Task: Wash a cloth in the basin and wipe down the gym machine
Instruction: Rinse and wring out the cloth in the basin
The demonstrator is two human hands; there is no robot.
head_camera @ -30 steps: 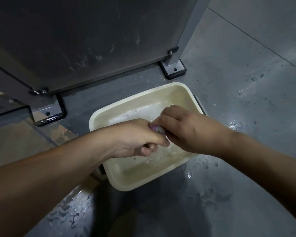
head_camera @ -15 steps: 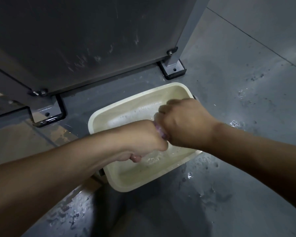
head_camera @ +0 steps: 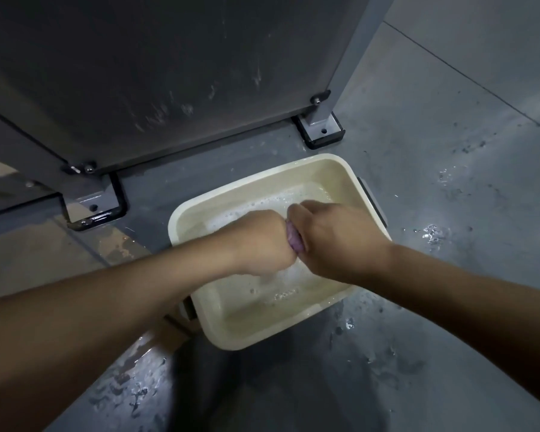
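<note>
A cream rectangular basin [head_camera: 219, 335] stands on the wet floor with shallow soapy water in it. Over its middle, my left hand [head_camera: 259, 241] and my right hand [head_camera: 334, 238] press fist to fist, both gripping a small purple cloth [head_camera: 293, 240]. Only a narrow strip of the cloth shows between the hands; the rest is hidden inside them. Water runs down from the cloth into the basin. The gym machine's dark panel [head_camera: 156, 73] rises just behind the basin.
Two bolted grey machine feet stand on the floor, one [head_camera: 92, 205] left of the basin, one [head_camera: 320, 127] behind it. The grey floor has puddles and splashes [head_camera: 430, 233] around the basin. A brownish floor patch [head_camera: 28, 260] lies at the left.
My right hand has turned over the cloth and closed tighter against my left fist. Both hands stay above the basin, and water drips beneath them.
</note>
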